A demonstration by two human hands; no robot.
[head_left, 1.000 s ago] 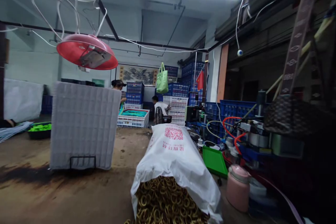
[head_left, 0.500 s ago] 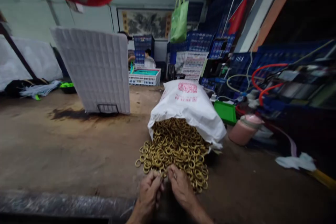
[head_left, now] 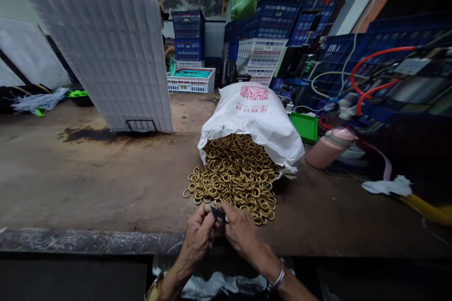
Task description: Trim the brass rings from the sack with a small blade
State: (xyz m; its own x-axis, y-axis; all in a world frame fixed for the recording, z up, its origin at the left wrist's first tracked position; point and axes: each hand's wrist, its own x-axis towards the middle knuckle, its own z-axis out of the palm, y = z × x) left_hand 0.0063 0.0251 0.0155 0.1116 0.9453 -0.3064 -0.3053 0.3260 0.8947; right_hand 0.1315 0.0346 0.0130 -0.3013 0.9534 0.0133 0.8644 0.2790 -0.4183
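Note:
Gold-brown rings (head_left: 243, 183) spill in a heap from the mouth of a white woven sack (head_left: 254, 108) lying on its side, printed in red. At the near edge of the heap, my right hand (head_left: 243, 233) is closed on a small knife (head_left: 218, 213); its dark, flat blade points left. The blade reaches the fingertips of my left hand (head_left: 199, 230), which are pinched together. What they hold is hidden by the fingers. Both hands are close together above the front of the table.
The brown table (head_left: 106, 188) bears a tall whitish ribbed panel (head_left: 113, 56) on a wire stand. Right of the sack are a green tray (head_left: 304, 128), a pink bottle (head_left: 330, 148) and hoses. Crates (head_left: 263, 51) are stacked behind. A person (head_left: 168, 49) is partly hidden behind the panel.
The view has tilted downward, showing more of my forearms and the table edge. The dark blade now shows between my hands. The sack and heap stay in place.

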